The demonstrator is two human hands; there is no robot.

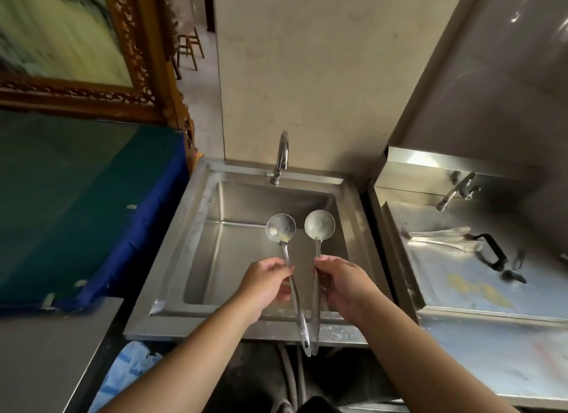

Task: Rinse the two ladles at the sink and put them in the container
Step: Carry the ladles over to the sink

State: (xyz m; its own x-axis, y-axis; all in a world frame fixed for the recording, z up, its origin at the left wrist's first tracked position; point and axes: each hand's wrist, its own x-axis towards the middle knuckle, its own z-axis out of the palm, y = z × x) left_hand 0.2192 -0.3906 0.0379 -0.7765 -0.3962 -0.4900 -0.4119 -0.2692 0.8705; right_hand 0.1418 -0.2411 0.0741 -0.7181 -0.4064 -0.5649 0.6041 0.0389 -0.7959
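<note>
1. Left hand [266, 282], lower centre of the frame: fingers curled closed around the handle of the left ladle [281, 228], gripping it about midway along
2. Right hand [341, 285], just right of the left hand: fingers closed on the handle of the right ladle [319, 225], also near mid-handle
3. Both ladles are held over the sink [172, 277] basin at frame centre, bowls side by side and apart, open faces toward the camera; the handle ends hang past the sink's front rim and cross near their tips
4. Faucet [282, 154], at the sink's back rim, stands above the ladle bowls in the frame; no water stream is visible
5. Sink basin holds no other items
6. Tray [461, 292], right of the frame: contains several metal utensils [442, 237] and a black-handled tool [491, 252]
</note>
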